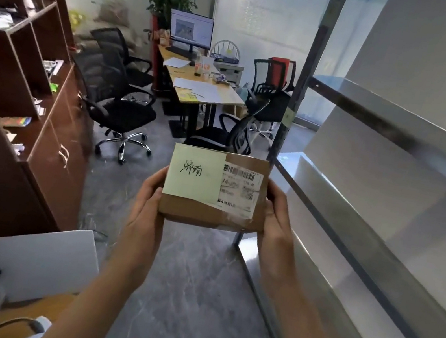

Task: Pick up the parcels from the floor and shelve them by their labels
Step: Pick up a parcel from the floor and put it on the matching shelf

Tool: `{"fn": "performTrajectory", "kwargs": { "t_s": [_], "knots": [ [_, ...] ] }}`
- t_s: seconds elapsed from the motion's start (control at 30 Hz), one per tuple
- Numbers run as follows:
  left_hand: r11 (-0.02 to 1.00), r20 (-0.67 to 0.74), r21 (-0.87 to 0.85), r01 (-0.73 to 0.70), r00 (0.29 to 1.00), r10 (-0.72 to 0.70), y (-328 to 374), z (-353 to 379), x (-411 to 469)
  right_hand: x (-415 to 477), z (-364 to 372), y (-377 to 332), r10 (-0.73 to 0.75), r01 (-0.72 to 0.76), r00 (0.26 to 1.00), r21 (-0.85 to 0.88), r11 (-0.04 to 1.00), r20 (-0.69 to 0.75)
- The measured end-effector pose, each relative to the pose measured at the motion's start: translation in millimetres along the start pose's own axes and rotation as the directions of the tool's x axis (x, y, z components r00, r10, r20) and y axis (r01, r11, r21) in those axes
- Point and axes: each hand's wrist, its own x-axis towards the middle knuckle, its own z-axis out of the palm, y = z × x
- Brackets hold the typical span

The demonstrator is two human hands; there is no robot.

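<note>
Head view, looking down past both forearms. Cardboard parcel [214,188] held at centre frame, lifted clear of the grey marbled floor [193,297], top face tilted toward the camera. Left hand [145,214] grips its left edge, fingers clamped along the side and underneath; right hand [277,223] grips the right edge the same way, thumb on the upper corner. Pale green sticky note [195,174] covers the left part of the top face, with a handwritten black mark I cannot read. White printed shipping label [238,191] with barcodes beside it at 3 o'clock, partly under the note.

Metal shelving unit [389,198] from 1 to 5 o'clock, just right of the parcel; the shelves in sight are bare. Dark brown wooden bookcase [13,102] at 9 o'clock. Black mesh office chairs [120,103] at 11 o'clock. Tabletop [200,87] at 12 o'clock carries papers and a lit monitor [190,29]. White board [47,263] leans at 7 o'clock.
</note>
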Motion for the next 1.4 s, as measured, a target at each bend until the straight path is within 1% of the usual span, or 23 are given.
{"fn": "performTrajectory", "kwargs": {
  "t_s": [0.1,0.2,0.4,0.5,0.6,0.73,0.93,1.07,1.2,1.3,1.4],
  "knots": [
    [1.000,-0.034,0.007,0.002,0.999,-0.001,-7,1,23,27,3,7,0.009,-0.009,1.000,0.010,1.000,0.030],
    [1.000,-0.044,0.024,-0.008,0.999,0.009,-13,7,48,57,-2,15,0.009,-0.012,0.998,0.054,0.998,0.057],
    [0.996,-0.097,0.076,-0.038,0.994,0.046,-26,33,107,131,-17,41,-0.002,-0.010,0.994,0.113,0.994,0.110],
    [0.994,-0.115,0.101,-0.032,0.992,0.044,-39,52,142,172,-34,50,-0.012,-0.004,0.992,0.124,0.992,0.129],
    [0.994,-0.106,0.106,-0.025,0.994,0.036,-57,78,179,213,-59,57,-0.023,0.007,0.992,0.125,0.992,0.127],
    [0.996,-0.071,0.084,-0.026,0.997,0.032,-86,118,224,258,-98,68,-0.020,0.009,0.997,0.126,0.992,0.079],
    [0.996,-0.007,0.087,0.035,0.999,-0.035,-131,156,264,291,-142,91,0.032,-0.030,0.999,0.110,0.994,-0.017],
    [0.993,0.065,0.089,0.073,0.995,-0.079,-158,175,295,310,-164,101,0.061,-0.052,0.994,0.106,0.993,-0.090],
    [0.989,0.123,0.062,0.137,0.982,-0.143,-188,190,338,336,-180,119,0.093,-0.078,0.976,0.084,0.993,-0.198],
    [0.979,0.196,0.069,0.191,0.960,-0.201,-215,199,375,360,-190,132,0.114,-0.107,0.951,0.039,0.993,-0.287],
    [0.972,0.270,0.051,0.230,0.934,-0.235,-237,210,412,383,-197,142,0.116,-0.112,0.921,0.032,0.993,-0.372]
  ]
}}
